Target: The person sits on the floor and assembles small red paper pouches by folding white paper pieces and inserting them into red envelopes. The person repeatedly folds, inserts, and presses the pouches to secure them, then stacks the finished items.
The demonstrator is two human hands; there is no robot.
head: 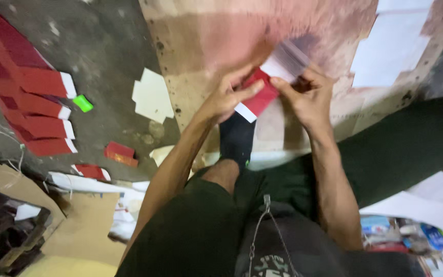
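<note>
Both hands pinch one red-and-white cardboard piece (258,97) over a stained board (206,46): left hand (226,97) fingers curl around its lower edge, right hand (308,95) fingers grip its blurred white upper end. Four finished red boxes (32,97) lie stacked on the floor to the left, near a green object (83,103).

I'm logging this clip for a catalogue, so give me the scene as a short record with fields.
left hand: left hand grips the red and white box at its near end
right hand: right hand pinches the box's far end, where a white flap is motion-blurred
work surface: stained board under the hands
floor, left: row of finished red boxes, a small green object, a flat white cut-out
posture: seated, one dark sock on the board
</note>
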